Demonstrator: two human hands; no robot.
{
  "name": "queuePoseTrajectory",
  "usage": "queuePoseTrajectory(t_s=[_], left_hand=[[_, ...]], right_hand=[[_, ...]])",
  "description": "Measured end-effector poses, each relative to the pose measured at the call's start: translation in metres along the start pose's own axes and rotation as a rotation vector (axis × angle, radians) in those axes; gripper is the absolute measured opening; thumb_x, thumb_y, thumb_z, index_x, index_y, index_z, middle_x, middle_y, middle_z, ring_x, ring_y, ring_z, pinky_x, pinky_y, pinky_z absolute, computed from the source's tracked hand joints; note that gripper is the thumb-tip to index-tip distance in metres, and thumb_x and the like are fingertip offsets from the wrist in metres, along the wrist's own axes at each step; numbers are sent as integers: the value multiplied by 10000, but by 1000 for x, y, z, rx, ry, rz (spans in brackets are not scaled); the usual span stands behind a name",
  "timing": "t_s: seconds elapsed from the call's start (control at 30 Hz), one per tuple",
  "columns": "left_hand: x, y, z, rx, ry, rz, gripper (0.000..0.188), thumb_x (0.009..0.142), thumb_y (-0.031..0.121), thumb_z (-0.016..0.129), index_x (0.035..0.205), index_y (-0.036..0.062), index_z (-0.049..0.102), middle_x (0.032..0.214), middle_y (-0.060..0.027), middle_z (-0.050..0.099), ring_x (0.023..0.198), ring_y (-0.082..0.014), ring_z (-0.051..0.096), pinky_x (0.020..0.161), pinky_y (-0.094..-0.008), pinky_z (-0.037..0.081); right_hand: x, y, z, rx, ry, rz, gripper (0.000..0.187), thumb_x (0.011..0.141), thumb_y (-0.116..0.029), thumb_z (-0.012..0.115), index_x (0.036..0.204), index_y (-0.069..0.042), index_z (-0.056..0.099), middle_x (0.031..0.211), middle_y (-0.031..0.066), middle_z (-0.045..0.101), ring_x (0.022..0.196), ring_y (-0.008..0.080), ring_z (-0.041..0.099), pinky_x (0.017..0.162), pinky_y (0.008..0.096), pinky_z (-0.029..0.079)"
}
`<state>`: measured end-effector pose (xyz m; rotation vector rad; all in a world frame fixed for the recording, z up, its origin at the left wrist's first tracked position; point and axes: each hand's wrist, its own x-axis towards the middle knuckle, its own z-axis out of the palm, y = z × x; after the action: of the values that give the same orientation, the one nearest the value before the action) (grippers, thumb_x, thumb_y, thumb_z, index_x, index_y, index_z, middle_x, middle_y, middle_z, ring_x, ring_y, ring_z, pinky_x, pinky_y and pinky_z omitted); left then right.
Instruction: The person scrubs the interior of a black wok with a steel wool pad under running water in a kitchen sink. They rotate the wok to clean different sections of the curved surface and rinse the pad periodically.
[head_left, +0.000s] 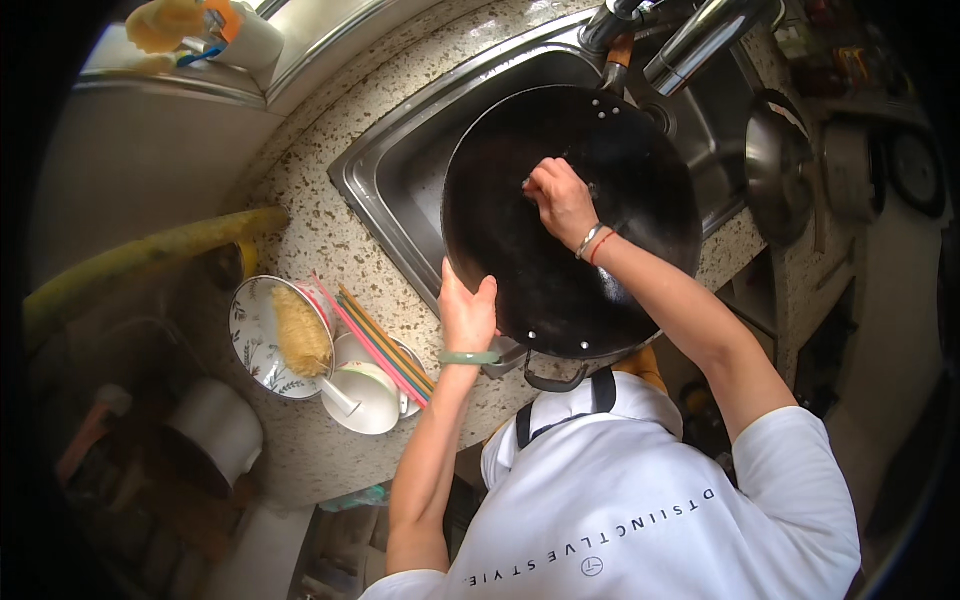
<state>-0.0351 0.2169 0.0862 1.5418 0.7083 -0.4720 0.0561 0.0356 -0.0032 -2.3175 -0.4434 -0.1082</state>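
Note:
A large black wok point(560, 290) rests over the sink point(385, 185), its wooden handle point(620, 50) pointing to the far side and its black loop handle point(556, 380) toward me. My left hand point(468, 312) grips the wok's left rim, the thumb on the inside and the other fingers mostly out of sight. Inside the wok, my right hand point(562, 200) is closed with its fingertips bunched near the inner surface. Whatever may be in those fingers is too hidden to name. The wok's inside looks dark and partly shiny.
On the speckled counter left of the sink are a patterned bowl point(250, 345) with a yellowish loofah point(300, 330), coloured chopsticks point(375, 345) and a white bowl point(365, 405). A chrome faucet point(705, 50) reaches in beyond the wok. A metal lid point(775, 165) stands at the right.

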Motion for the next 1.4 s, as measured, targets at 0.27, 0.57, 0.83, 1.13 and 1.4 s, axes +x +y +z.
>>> queuePoseTrajectory(t_s=[0.27, 0.57, 0.83, 1.13, 1.4], left_hand=[[-4, -7, 3, -22, 37, 46, 482, 897, -6, 584, 1347, 11, 411, 913, -137, 668, 502, -169, 589, 338, -284, 459], [0, -9, 0, -28, 24, 41, 496, 903, -9, 577, 1363, 17, 393, 954, -142, 663, 514, -167, 593, 335, -282, 458], [0, -14, 1, -30, 36, 116, 489, 902, -1, 580, 1355, 0, 395, 938, -141, 663, 516, -162, 591, 332, -282, 448], [-1, -5, 1, 3, 51, 61, 489, 904, 3, 580, 1362, 24, 410, 916, -140, 667, 491, -170, 582, 334, -286, 451], [1, -8, -2, -34, 22, 41, 492, 903, 0, 587, 1362, 16, 410, 899, -129, 664, 509, -155, 586, 345, -282, 455]], right_hand=[[-22, -25, -6, 79, -142, 16, 151, 728, 63, 653, 758, -61, 571, 810, 99, 565, 813, 300, 575, 702, 399, 502], [-18, -8, -13, 99, -81, 10, 152, 747, 32, 697, 821, -48, 591, 859, 99, 575, 899, 310, 585, 770, 403, 512], [-43, -38, -14, 18, -239, -90, 131, 746, 57, 598, 821, -39, 549, 867, 116, 523, 879, 303, 538, 765, 391, 487], [-62, -55, -26, 173, -355, 66, 123, 755, 50, 624, 786, -44, 551, 840, 124, 537, 844, 327, 550, 736, 405, 497], [-30, -37, -2, 127, -184, 84, 141, 774, 67, 644, 777, -22, 536, 825, 140, 520, 809, 347, 546, 699, 419, 479]])
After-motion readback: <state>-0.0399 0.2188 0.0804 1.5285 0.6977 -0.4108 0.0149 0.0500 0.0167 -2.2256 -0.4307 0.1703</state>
